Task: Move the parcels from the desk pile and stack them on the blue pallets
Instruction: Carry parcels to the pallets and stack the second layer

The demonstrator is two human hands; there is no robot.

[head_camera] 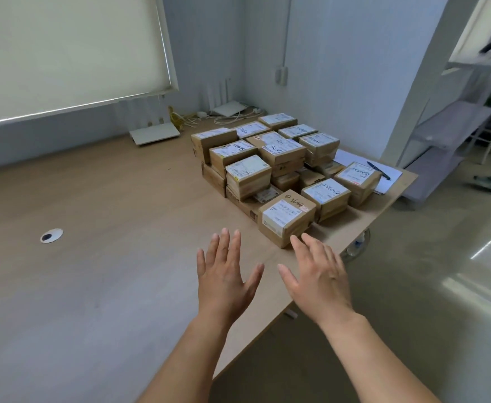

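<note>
A person's left hand (223, 274) and right hand (317, 274), spread open and empty, close on the front parcel (286, 218) near the table (122, 199) edge; a hasty lift could knock neighbouring stacks (325, 196) off the side

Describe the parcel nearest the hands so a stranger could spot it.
On the wooden desk, brown parcels are piled at the right end. The parcel sits at the pile's near corner, just beyond the right hand. Only it has 3644 handwritten on top.
</note>
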